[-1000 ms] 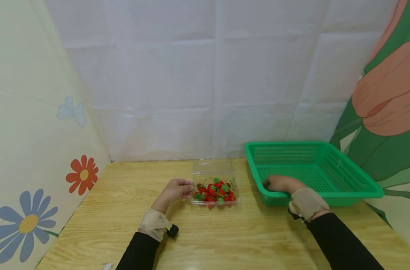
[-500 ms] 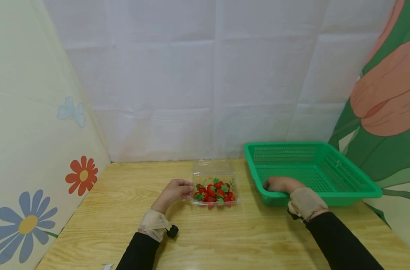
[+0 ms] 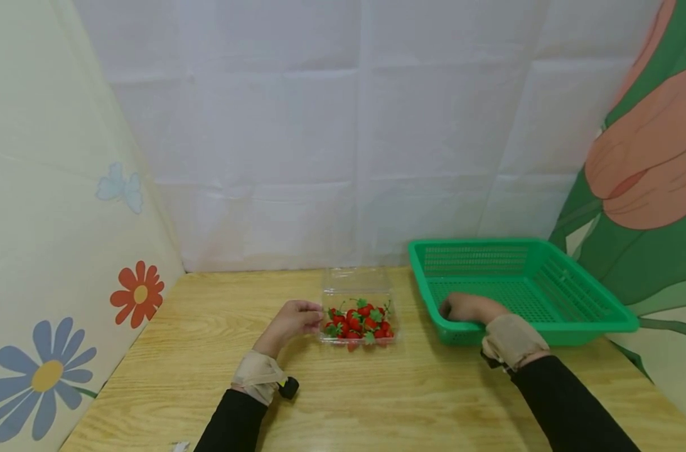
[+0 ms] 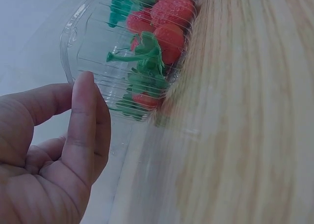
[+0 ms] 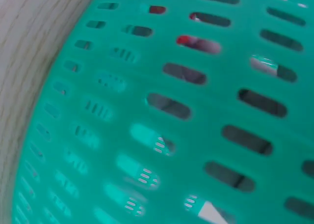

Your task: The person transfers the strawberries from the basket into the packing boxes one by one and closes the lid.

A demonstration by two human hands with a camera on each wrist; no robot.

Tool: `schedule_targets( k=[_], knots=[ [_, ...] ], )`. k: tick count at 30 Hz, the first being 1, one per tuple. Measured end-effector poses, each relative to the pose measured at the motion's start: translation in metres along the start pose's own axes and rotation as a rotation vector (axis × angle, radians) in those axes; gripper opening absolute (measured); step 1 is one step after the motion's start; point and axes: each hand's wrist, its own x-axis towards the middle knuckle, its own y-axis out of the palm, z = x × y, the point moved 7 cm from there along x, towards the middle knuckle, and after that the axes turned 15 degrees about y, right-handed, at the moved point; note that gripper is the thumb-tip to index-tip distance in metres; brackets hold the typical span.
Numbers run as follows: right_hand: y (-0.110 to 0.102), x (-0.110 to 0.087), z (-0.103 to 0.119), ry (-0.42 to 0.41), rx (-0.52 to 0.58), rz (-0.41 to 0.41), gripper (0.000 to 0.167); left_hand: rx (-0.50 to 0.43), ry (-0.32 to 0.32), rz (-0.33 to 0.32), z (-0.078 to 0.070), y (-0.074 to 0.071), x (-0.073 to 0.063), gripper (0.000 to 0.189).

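My left hand (image 3: pixel 294 320) pinches the left rim of a clear plastic clamshell box (image 3: pixel 358 280) at the middle of the table. Its hinged lid lies back toward the wall. Several red strawberries (image 3: pixel 365 320) with green leaves fill the box; close up, the left wrist view has thumb and finger (image 4: pixel 84 106) at the rim. My right hand (image 3: pixel 471 307) reaches over the front rim into the green basket (image 3: pixel 546 326), near its front left corner, fingertips hidden. Through the basket's slotted wall (image 5: pixel 130 81) the right wrist view gives glimpses of something red (image 5: pixel 183 39); whether the fingers hold it I cannot tell.
The wooden table (image 3: pixel 348 395) meets a white sheet (image 3: pixel 275 226) at the back. Flower-printed panels (image 3: pixel 88 263) rise on the left and right. A small whitish scrap (image 3: pixel 180 446) lies at the front edge.
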Motion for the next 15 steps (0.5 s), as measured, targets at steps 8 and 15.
schedule_targets(
  k=[8, 15],
  knots=[
    [-0.021, -0.011, 0.004, -0.029, 0.049, -0.147, 0.010, -0.017, 0.001, 0.003, 0.001, 0.001, 0.001, 0.031],
    [-0.043, -0.024, 0.030, -0.070, 0.034, -0.320, 0.011, -0.016, -0.008, 0.003, 0.001, 0.001, 0.001, 0.031]
  ],
)
